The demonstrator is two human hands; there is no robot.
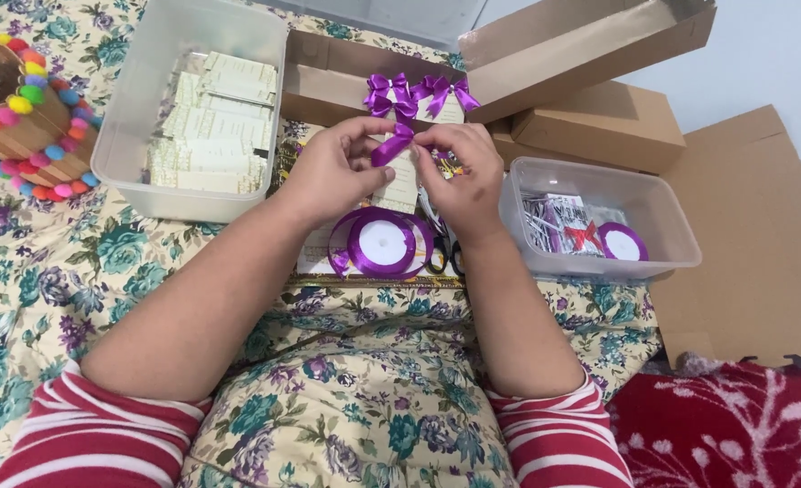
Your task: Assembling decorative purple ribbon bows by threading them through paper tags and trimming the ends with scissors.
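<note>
Both hands meet at the centre of the view, a little toward 12 o'clock. The left hand point(332, 167) and the right hand point(465, 176) each pinch one end of a short purple ribbon strip point(393, 146), fingertips closed on it, and the strip bends between them over a cream card point(398, 181) that stands partly hidden behind the fingers.

Just beside the wrists at 6 o'clock lies a purple ribbon spool point(381, 244) with a loose tail curling off its left side, and black scissor handles point(445, 259) show at its right edge.

At 12 o'clock, finished purple bows point(418, 95) rest on cards inside an open cardboard box point(590, 41), near the fingertips.

At 10 o'clock a clear plastic tub point(138, 108) holds stacked cream cards; its near wall sits close to the left forearm. At 3 o'clock a smaller clear plastic container point(662, 203) holds a second spool and a red bow, its rim almost touching the right wrist.

A basket with coloured pompoms point(21, 108) stands at 9 o'clock, well apart.

Free room is narrow between the two containers; the floral cloth point(57, 298) lies open toward 7 o'clock.
</note>
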